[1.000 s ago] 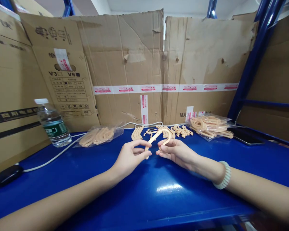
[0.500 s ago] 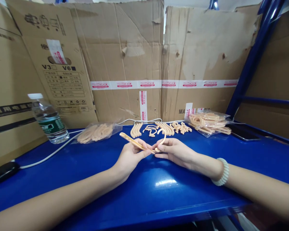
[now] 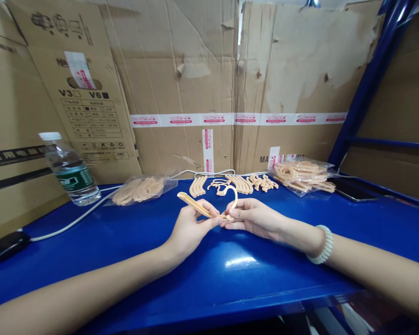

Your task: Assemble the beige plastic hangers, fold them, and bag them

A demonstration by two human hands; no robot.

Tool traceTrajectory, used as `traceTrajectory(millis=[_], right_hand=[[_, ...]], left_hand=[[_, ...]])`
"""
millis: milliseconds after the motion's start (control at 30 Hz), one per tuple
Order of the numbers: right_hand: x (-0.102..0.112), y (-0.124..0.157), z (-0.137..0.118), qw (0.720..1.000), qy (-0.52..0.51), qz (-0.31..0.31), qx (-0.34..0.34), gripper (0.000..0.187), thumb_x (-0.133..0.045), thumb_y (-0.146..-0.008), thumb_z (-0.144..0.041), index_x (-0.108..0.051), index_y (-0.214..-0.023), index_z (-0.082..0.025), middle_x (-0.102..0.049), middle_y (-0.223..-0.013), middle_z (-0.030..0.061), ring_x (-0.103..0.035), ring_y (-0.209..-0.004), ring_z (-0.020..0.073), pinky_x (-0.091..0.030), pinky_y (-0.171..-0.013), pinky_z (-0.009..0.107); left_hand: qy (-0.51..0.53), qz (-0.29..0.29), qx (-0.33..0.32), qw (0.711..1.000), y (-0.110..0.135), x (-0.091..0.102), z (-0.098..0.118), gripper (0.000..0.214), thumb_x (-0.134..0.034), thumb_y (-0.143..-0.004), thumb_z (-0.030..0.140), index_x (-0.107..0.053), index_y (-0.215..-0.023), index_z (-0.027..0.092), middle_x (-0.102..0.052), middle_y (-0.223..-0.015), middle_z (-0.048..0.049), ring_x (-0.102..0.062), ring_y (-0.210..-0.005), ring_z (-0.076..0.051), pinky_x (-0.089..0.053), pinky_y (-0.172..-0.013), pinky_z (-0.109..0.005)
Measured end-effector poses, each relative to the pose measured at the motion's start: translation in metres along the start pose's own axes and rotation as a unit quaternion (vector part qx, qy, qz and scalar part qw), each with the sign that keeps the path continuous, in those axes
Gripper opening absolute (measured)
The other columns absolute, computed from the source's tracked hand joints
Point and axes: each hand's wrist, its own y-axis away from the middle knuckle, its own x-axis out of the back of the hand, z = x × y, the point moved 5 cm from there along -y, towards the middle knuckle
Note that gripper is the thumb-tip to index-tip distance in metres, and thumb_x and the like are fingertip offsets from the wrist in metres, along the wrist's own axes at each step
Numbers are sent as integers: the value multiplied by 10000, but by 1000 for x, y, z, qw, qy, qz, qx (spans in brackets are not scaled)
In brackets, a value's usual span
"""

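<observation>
My left hand (image 3: 195, 224) pinches a curved beige plastic hanger arm (image 3: 192, 202), its free end pointing up and to the left. Between thumb and fingers of my right hand (image 3: 256, 217) is a beige hanger hook (image 3: 235, 194), its curve standing upward. The two pieces meet at my fingertips, above the blue table; whether they are joined I cannot tell. Behind my hands lie a row of loose hanger arms (image 3: 198, 186), another row of hanger arms (image 3: 242, 184) and a small heap of hooks (image 3: 263, 182).
Bagged beige parts lie at left (image 3: 138, 190) and right (image 3: 302, 174). A water bottle (image 3: 71, 174), a white cable (image 3: 73, 224) with a black device (image 3: 7, 245), and a phone (image 3: 355, 190) rest on the blue table (image 3: 153, 288). Cardboard (image 3: 181, 83) walls the back.
The hook has turned more upright and its base sits closer against the end of the hanger arm. The hanger arm has tilted slightly. Both hands stay nearly in place.
</observation>
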Motion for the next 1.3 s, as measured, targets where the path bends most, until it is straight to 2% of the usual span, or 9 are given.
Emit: traceTrajectory(millis=[133, 400, 700, 867, 1000, 1100, 1167, 1233, 1300], right_hand=[[0, -1, 3, 1000, 21, -2, 7, 304, -830, -682, -294, -608, -796, -120, -708, -767, 62, -716, -789, 175, -555, -799, 281], [-1, 0, 2, 992, 85, 48, 82, 364, -830, -640, -374, -553, -711, -149, -693, -635, 36, -678, -620, 140, -495, -579, 221], [-8, 5, -5, 970, 175, 111, 127, 283, -769, -649, -339, -551, -707, -167, -621, -531, -18, -604, -509, 129, -465, -527, 251], [-8, 7, -14, 954, 215, 139, 154, 260, -789, -611, -314, -586, -642, -154, -628, -621, -3, -554, -560, 103, -434, -526, 228], [-12, 7, -9, 961, 214, 118, 127, 316, -799, -619, -380, -587, -672, -151, -616, -611, -13, -492, -471, 75, -394, -446, 211], [-15, 5, -7, 963, 221, 86, 125, 360, -792, -638, -438, -593, -719, -149, -602, -600, -16, -503, -449, 82, -432, -440, 222], [-11, 2, -14, 960, 229, 73, 143, 375, -757, -684, -469, -610, -817, -150, -613, -643, -6, -528, -475, 96, -461, -451, 233], [4, -1, -30, 944, 260, 94, 183, 385, -635, -796, -517, -613, -934, -158, -629, -717, 18, -557, -522, 118, -476, -459, 247], [27, -3, -51, 888, 352, 160, 251, 408, -440, -916, -516, -623, -972, -155, -638, -765, 52, -597, -621, 161, -498, -507, 278]], left_hand=[[21, -16, 1, 1000, 2, -3, 0, 157, -739, -694, 247, -604, -695, 167, -663, -729, -7, -674, -728, -185, -556, -719, -315], [32, -29, 15, 999, 5, -7, 4, 184, -747, -690, 232, -579, -661, 165, -660, -663, 2, -681, -695, -178, -546, -675, -284], [-44, -17, 44, 998, 6, -7, 6, 187, -749, -700, 259, -592, -695, 158, -615, -653, 25, -593, -631, -120, -447, -593, -216], [12, 1, 92, 996, 5, -5, -4, 295, -769, -673, 256, -563, -867, 170, -635, -741, 32, -610, -679, -123, -458, -623, -219], [43, -16, 95, 994, 5, -9, -8, 360, -777, -662, 227, -528, -915, 169, -672, -757, 15, -650, -722, -145, -486, -677, -244], [87, -50, 113, 988, 5, -14, -9, 351, -792, -643, 225, -528, -865, 157, -703, -776, -22, -684, -773, -185, -515, -755, -297], [105, -44, 136, 984, 5, -14, -11, 346, -808, -617, 206, -544, -833, 147, -710, -765, -30, -684, -760, -178, -519, -766, -296], [113, -23, 156, 981, 4, -12, -12, 354, -821, -597, 186, -558, -830, 141, -713, -755, -31, -674, -733, -154, -515, -742, -267], [123, -7, 167, 978, 3, -10, -12, 360, -830, -591, 186, -566, -832, 137, -714, -744, -32, -665, -717, -138, -506, -712, -240]])
